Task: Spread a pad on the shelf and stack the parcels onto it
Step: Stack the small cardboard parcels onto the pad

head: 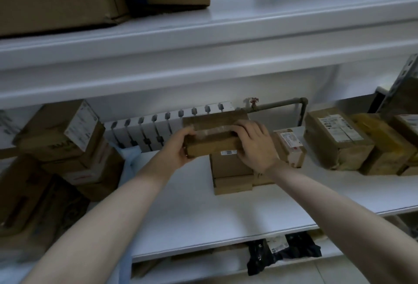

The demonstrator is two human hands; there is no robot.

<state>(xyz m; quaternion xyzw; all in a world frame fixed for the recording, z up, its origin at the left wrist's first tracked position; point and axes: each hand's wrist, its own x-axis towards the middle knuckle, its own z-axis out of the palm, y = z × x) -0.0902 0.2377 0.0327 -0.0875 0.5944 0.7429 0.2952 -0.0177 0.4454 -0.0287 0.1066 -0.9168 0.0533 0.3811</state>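
Forearms (pixel 101 216) enter from bottom corners and converge on the middle shelf (pixel 226 242).

Left hand (pixel 181 148): wrapped round the left end of a taped brown parcel (pixel 212 141), thumb on top, fingers under.
Right hand (pixel 253 143): clamped over the right end, fingers lying across the top face.

Parcel: level, long axis left–right, one hand at each end. It sits directly over a small stack (pixel 230 170) of brown boxes. Whether it is resting on the stack or just above it, cannot tell. It is wider than the stack and overhangs on the left.

Stack stands on a white sheet (pixel 181 204) covering the shelf, taken to be the pad.

Judgement: placing step, nearly done. The move turns on straight-down travel; shifting the parcel rightward would centre it and cut the overhang. The hands look equally near.

More parcels (pixel 334 139) wait to the right. Radiator (pixel 158 130) behind.
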